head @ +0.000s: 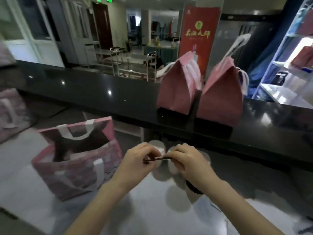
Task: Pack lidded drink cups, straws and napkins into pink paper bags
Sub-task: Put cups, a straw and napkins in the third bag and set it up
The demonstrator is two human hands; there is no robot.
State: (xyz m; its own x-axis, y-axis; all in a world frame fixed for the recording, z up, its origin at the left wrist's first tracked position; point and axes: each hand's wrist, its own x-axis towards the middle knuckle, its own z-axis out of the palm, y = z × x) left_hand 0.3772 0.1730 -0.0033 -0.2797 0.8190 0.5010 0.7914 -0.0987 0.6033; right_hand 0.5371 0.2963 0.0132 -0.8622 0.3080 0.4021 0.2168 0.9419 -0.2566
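Note:
My left hand (137,161) and my right hand (188,160) meet in front of me, both pinching a thin dark straw (156,159) that runs level between them. Below and behind the hands stand several lidded drink cups (160,173), blurred and partly hidden by my fingers. To the left an open pink paper bag (79,160) with white handles stands on the white worktop. Two closed pink bags stand on the black counter beyond, one (179,89) beside the other (221,97).
The raised black counter (84,92) runs across in front of the white worktop (30,192). More pink bags (11,112) lie at the far left. A red banner (198,36) and a white shelf unit (288,53) stand behind the counter.

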